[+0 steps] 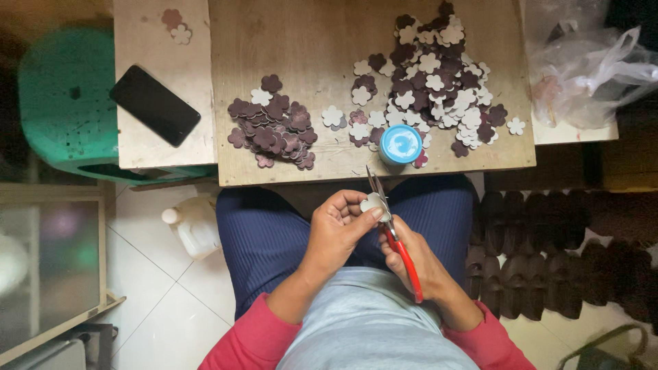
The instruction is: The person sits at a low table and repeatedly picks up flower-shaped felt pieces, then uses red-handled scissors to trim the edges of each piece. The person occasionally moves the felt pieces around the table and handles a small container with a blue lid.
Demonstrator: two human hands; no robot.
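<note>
The left hand (339, 229) holds a small flower-shaped cutout (374, 203) between the thumb and the fingertips (378, 214). The fingers are curled in close, closed on the piece. The cutout is pale, almost white, with rounded petals at its edge, and it looks thin and flat. It sits just above the left fingertips, over the lap and in front of the near edge of the wooden board (308, 41).

The right hand (411, 257) is closed around red-handled pliers (394, 233). Its fingers wrap the handles tightly, and one red handle comes out below them toward the wrist. The metal tips of the tool point up past the cutout and touch or almost touch it; I cannot tell whether the tips grip the piece.

Beyond the fingers, on the board, stands a small round container with a blue lid (400, 145), just above the tool tips. Left of it lies a heap of dark maroon flower cutouts (274, 127). Farther away and to the right is a bigger mixed pile of white and maroon flower cutouts (439, 75). Far to the left of the hands, a black phone (155, 105) lies on a lighter board. A clear plastic bag (589, 68) rests at the far right.
</note>
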